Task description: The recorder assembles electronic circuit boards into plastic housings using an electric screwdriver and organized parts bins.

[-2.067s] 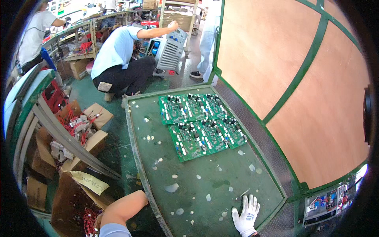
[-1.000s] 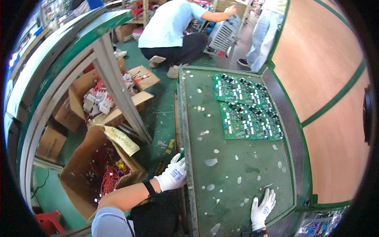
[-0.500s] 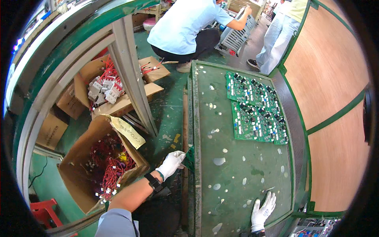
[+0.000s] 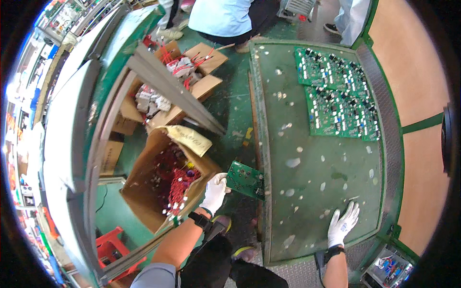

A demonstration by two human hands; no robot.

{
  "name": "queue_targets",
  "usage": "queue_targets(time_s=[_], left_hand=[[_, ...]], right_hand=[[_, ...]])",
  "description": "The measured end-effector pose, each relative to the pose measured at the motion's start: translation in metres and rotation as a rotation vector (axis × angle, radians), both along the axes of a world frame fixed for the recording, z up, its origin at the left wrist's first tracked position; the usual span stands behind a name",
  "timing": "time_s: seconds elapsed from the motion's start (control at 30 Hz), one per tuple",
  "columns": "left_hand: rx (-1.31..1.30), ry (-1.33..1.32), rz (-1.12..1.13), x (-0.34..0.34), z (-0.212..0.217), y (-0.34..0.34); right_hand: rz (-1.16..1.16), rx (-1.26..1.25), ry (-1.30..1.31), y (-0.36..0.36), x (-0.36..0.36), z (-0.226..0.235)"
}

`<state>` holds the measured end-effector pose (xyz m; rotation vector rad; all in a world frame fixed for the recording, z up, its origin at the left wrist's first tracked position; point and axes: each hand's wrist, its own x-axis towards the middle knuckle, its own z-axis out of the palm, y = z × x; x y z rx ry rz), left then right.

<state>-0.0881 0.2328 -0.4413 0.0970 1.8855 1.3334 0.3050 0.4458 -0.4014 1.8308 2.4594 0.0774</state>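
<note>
Left hand [image 4: 214,192], white-gloved, pinches a small green circuit board [image 4: 246,179] by its left edge; the board is held tilted, just off the left edge of the bench [image 4: 312,192], above the floor. Right hand [image 4: 342,224], also gloved, lies flat with fingers spread on the green bench top near its front right corner, holding nothing. Larger green circuit boards [image 4: 336,101] lie side by side at the far right of the bench, well apart from both hands. Open cardboard box [image 4: 165,185] of red-wired parts stands on the floor just left of the left hand. Another person [image 4: 225,17] crouches beyond the far end of the bench.
</note>
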Motion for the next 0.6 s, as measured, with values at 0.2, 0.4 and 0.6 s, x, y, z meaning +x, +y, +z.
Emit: queue_targets(time_s=[0.2,0.4,0.6], left_hand=[[-0.154,0.094,0.072,0.005,0.055,-0.089],[-0.243,0.108,0.197,0.026,0.148,-0.140],[-0.072,-0.113,0.231,0.068,0.278,-0.172]], right_hand=[[-0.068,-0.329,0.226,0.001,-0.004,0.042],[-0.058,-0.542,0.663,-0.107,-0.051,0.142],[-0.372,-1.151,1.116,-0.200,-0.036,0.241]])
